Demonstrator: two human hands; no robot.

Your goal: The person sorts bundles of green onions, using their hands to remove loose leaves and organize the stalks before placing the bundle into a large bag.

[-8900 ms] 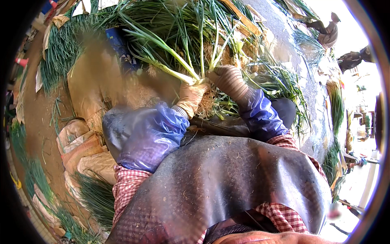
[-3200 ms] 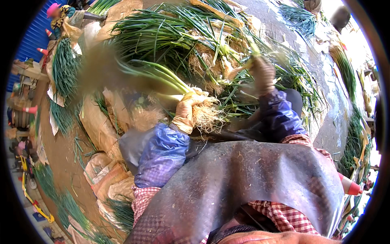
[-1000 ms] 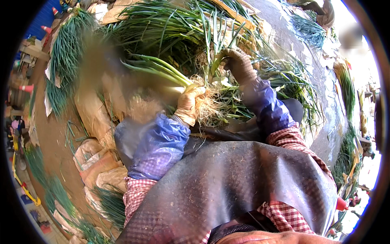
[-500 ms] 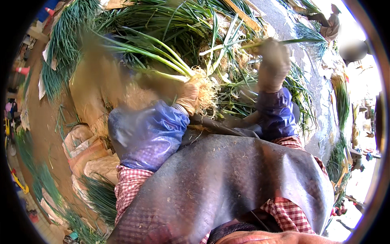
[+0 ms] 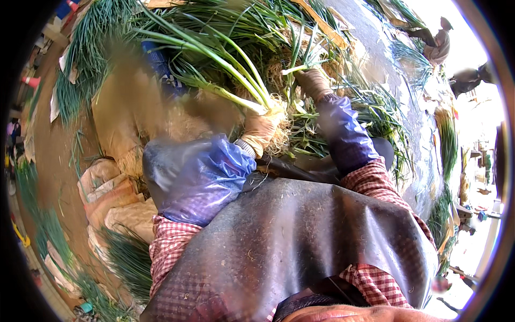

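Observation:
My left hand [image 5: 261,130], in a tan work glove and a blue plastic sleeve cover, is shut around the white root ends of a bunch of green onions [image 5: 214,64] whose long leaves run up and to the left. My right hand [image 5: 313,83], gloved the same way, grips a single green onion stalk [image 5: 296,53] in the big heap of green onions [image 5: 257,27] in front of me. A dark apron [image 5: 300,247] covers my lap.
Tan sacks [image 5: 115,198] lie on the dirt at the left. More green onion bundles [image 5: 86,70] lie along the left side and others line the right rim. A grey tarp [image 5: 386,80] stretches at the upper right, where another person [image 5: 437,45] bends down.
My right hand has come down from a raised position and now grips a stalk in the heap. My left hand keeps its bunch, shifted slightly.

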